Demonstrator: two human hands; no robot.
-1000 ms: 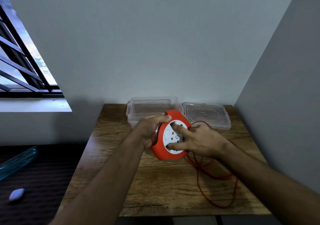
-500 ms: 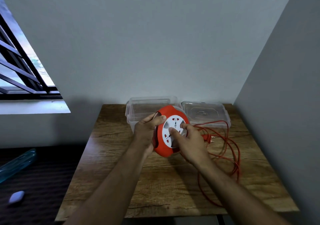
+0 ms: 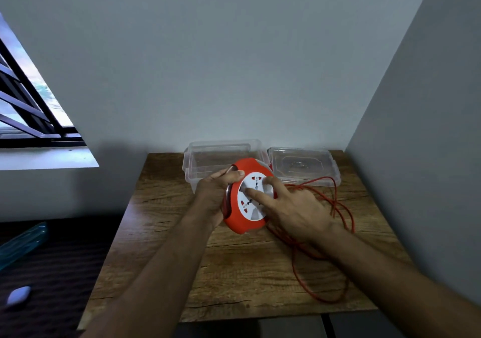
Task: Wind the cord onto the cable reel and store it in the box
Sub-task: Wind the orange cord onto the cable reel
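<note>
A red cable reel (image 3: 240,224) with a white socket face stands on edge above the wooden table (image 3: 234,272). My left hand (image 3: 216,192) grips its left rim. My right hand (image 3: 294,212) rests on the white face, two fingers pressed into it. Loose red cord (image 3: 338,233) lies in loops on the table to the right and trails toward the front edge. The clear plastic box (image 3: 197,160) stands open behind the reel, against the wall.
The box's clear lid (image 3: 304,166) lies flat to the right of the box. Grey walls close in the table at the back and right. A window is at the far left, and dark floor with a pale small object (image 3: 18,296) lies left of the table.
My right hand has turned on the white face, fingers shifting from lower to upper part. The cord loops on the right have shifted. The left hand keeps its grip on the rim.
</note>
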